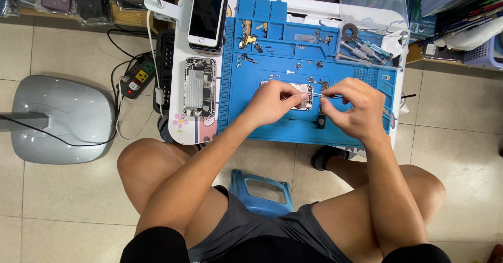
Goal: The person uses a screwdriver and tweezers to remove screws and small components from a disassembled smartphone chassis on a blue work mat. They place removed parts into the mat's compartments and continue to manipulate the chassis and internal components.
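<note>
Two hands work a small metal phone part on a blue silicone repair mat.

Left hand (272,101) fingers pinch the silvery rectangular part (304,96) at mat (272,132) centre; right hand (353,108) fingers close narrowly on thin metal tweezers (331,95) touching it. Left of the mat on the white surface (181,132) lies an opened phone chassis (199,87); bare mat near the front edge.

Your hands meet mid-mat, and the near strip of the blue mat (272,129) at six o'clock is bare, so you can draw back that way freely. At twelve o'clock loose screws and small parts (251,43) crowd the trays; at two o'clock the clear box of screwdrivers (367,45) blocks, and at nine o'clock the opened phone shell (199,87) lies just off the mat
</note>
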